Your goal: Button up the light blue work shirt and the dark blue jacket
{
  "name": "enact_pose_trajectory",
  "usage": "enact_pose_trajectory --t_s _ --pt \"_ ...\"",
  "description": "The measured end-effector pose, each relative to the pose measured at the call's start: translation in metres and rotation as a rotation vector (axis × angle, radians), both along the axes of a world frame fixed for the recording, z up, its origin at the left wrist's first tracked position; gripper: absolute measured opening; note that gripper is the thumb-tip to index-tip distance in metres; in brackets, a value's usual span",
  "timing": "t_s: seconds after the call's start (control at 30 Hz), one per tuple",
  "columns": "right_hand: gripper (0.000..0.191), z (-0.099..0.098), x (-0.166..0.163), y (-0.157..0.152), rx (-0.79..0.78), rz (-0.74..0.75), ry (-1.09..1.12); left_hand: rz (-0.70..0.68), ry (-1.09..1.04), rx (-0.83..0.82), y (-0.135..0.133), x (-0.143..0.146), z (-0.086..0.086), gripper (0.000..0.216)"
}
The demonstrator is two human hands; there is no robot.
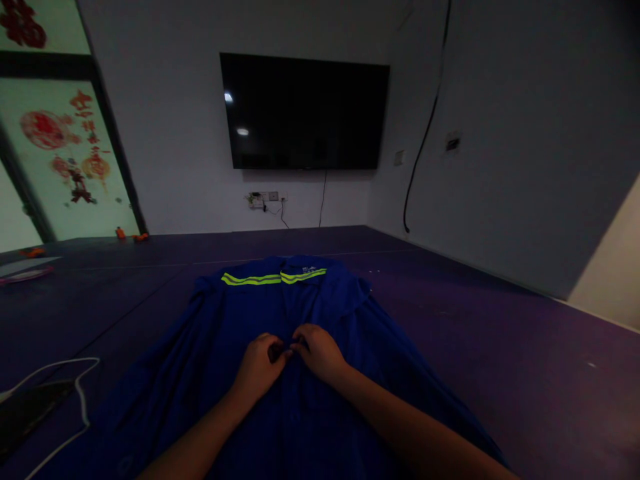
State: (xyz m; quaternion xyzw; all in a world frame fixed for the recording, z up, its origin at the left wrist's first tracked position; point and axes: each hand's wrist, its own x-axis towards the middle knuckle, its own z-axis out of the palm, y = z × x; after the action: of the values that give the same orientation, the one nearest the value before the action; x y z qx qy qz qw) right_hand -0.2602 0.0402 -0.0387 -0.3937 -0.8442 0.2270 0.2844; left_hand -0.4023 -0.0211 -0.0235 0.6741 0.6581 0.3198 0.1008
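Note:
A blue work shirt (240,353) with neon yellow stripes (273,277) across its far end lies spread flat on the dark purple table (500,360). Both my hands meet at the shirt's middle seam. My left hand (259,368) has its fingers curled and pinched on the fabric at the front opening. My right hand (319,351) pinches the same spot from the other side, fingertips touching the left hand's. What exactly sits between the fingertips is too dark to make out.
A white cable (75,393) and a dark flat object (25,410) lie at the table's left edge. A black TV (305,110) hangs on the far wall above a socket (265,198). A cable (425,133) runs down the right wall. Red paper decorations (65,143) cover the left window.

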Motion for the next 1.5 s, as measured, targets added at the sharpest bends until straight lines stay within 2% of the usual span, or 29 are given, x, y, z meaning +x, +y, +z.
enact_pose_trajectory --t_s 0.8,1.0,1.5 --pt "0.013 -0.0020 0.0001 0.0003 -0.002 0.003 0.030 -0.045 -0.022 -0.036 -0.0017 0.0008 0.0049 0.012" --pt "0.014 -0.0018 0.0004 0.0006 0.011 0.001 0.012 -0.135 -0.043 -0.060 -0.0032 0.0048 0.0058 0.013" --pt "0.012 0.0005 0.0008 0.0007 -0.009 0.000 0.034 -0.112 -0.012 -0.021 -0.0046 0.0045 0.0083 0.017"
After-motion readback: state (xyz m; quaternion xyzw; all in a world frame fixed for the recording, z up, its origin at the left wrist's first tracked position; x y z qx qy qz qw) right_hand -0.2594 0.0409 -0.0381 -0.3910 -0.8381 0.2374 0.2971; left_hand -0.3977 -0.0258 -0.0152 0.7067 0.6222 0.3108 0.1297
